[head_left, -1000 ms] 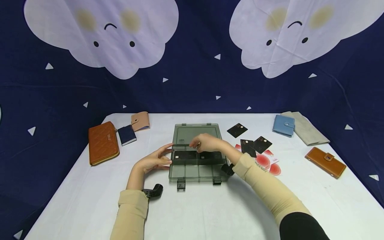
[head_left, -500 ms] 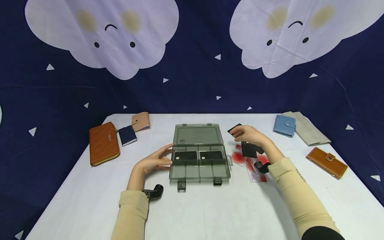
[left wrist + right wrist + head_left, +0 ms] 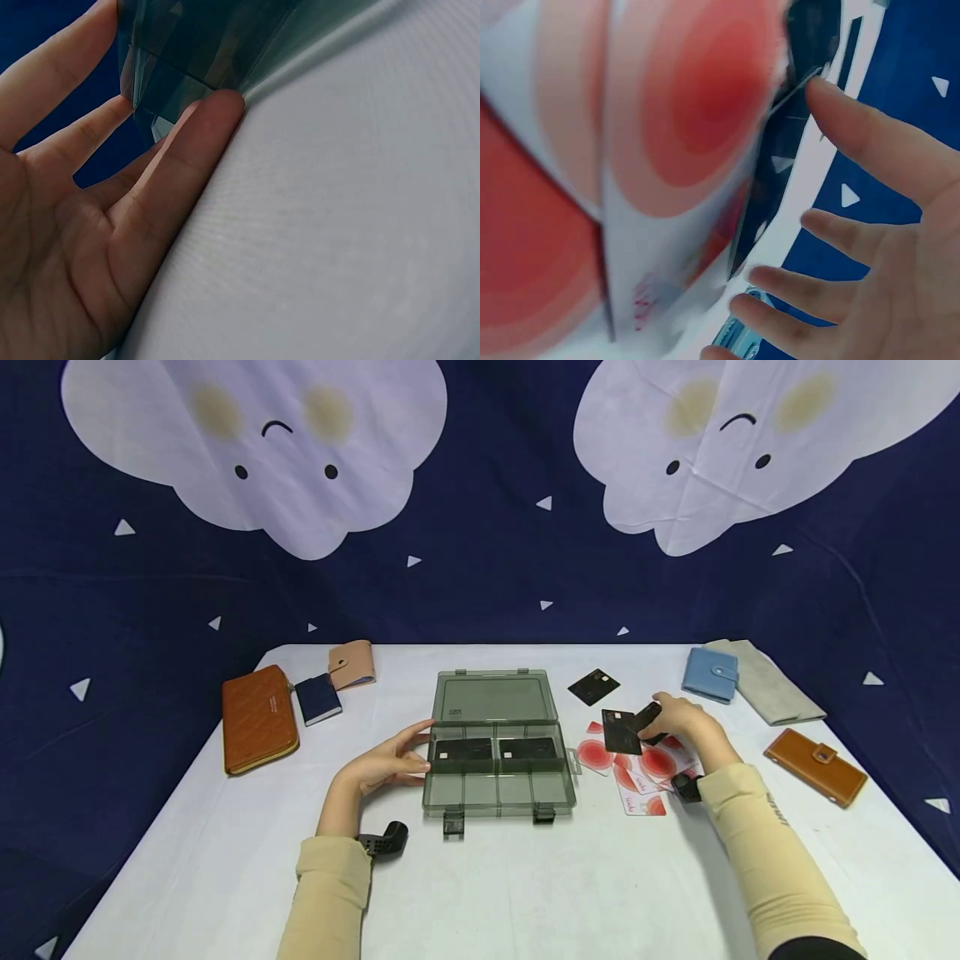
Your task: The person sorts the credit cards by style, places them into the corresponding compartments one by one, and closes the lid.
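A translucent grey-green compartment box (image 3: 487, 700) lies with its lid swung back; two black cards (image 3: 463, 750) sit in its middle row. My left hand (image 3: 384, 762) rests at the box's left side, its fingers fairly straight; the left wrist view shows thumb and fingertips against the green plastic (image 3: 202, 45). To the right, my right hand (image 3: 686, 723) pinches a tilted black card (image 3: 649, 717) between thumb and fingers, over red-and-white cards (image 3: 643, 806). Its edge (image 3: 769, 176) shows near the thumb in the right wrist view. Another black card (image 3: 618, 735) lies just left of it.
A further black card (image 3: 593, 687) lies behind the pile. At left are a brown quilted wallet (image 3: 258, 720), a navy booklet (image 3: 318, 697) and a pink wallet (image 3: 351, 662). A blue wallet (image 3: 705, 672), a grey pouch (image 3: 772, 681) and a tan wallet (image 3: 813, 766) are at right.
My right hand has moved from over the box, past the back black card, to the card pile, where it now grips a black card. The left hand has stayed at the box's side.
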Tool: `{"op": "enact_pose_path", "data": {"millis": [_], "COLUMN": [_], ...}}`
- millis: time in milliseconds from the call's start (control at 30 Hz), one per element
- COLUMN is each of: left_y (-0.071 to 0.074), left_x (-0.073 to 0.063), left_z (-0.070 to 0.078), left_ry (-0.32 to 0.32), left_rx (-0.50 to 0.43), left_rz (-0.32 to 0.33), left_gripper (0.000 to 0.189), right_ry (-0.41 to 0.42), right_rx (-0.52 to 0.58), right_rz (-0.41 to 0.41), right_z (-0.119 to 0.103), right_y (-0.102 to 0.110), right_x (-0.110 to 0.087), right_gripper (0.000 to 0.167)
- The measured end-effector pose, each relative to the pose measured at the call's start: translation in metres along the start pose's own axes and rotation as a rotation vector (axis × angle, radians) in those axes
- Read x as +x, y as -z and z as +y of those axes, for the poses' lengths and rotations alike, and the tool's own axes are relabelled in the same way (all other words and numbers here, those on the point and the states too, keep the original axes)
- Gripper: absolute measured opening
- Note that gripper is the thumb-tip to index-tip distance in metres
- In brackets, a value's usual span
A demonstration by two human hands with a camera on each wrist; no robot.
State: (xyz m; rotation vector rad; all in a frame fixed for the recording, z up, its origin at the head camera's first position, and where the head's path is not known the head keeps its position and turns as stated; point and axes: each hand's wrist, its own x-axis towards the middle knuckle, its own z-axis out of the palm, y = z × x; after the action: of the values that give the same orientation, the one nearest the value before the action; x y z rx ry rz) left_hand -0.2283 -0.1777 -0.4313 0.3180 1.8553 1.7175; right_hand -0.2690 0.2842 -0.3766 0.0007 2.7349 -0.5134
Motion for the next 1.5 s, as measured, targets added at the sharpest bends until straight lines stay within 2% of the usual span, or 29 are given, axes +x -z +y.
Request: {"op": "enact_pose_path", "data": {"millis": [200,333,567,733,933,1067,1200,1400,1500], "left_y": [0.0,0.0,0.0,0.001,0.0,0.0,0.0,0.0,0.0], "left_x": [-0.001,-0.001,-0.001,-0.001,0.0,-0.001,-0.001,0.0,0.0], "left_z": [0.0,0.0,0.0,0.0,0.0,0.0,0.0,0.0,0.0], "left_ry": [-0.005,-0.007,-0.004,-0.014,-0.01,-0.006,-0.005,-0.012,-0.015], "left_rx": [-0.002,-0.001,0.005,0.005,0.006,0.002,0.0,0.009,0.011], "left_rz": [-0.004,-0.004,-0.005,-0.006,-0.006,-0.004,-0.002,-0.006,-0.008], "left_gripper": [0.083,0.082,0.082,0.082,0.082,0.084,0.084,0.082,0.082], "right_ry": [-0.084,-0.109,-0.074,0.011,0.14,0.173,0.163,0.188,0.22], "right_rx": [0.005,0.018,0.025,0.12,0.256,0.467,0.644,0.766,0.776], "right_rz": [-0.011,-0.003,0.113,0.168,0.207,0.159,0.091,0.054,0.047], "right_z": [0.003,0.003,0.002,0.001,0.003,0.002,-0.003,-0.024,-0.04], "right_y": [-0.005,-0.006,-0.009,-0.011,-0.013,-0.011,-0.007,-0.001,-0.001], "right_x": [0.003,0.005,0.006,0.008,0.012,0.013,0.011,0.007,0.004], "right_gripper": [0.089,0.095,0.087,0.095,0.082,0.078,0.071,0.055,0.051]}}
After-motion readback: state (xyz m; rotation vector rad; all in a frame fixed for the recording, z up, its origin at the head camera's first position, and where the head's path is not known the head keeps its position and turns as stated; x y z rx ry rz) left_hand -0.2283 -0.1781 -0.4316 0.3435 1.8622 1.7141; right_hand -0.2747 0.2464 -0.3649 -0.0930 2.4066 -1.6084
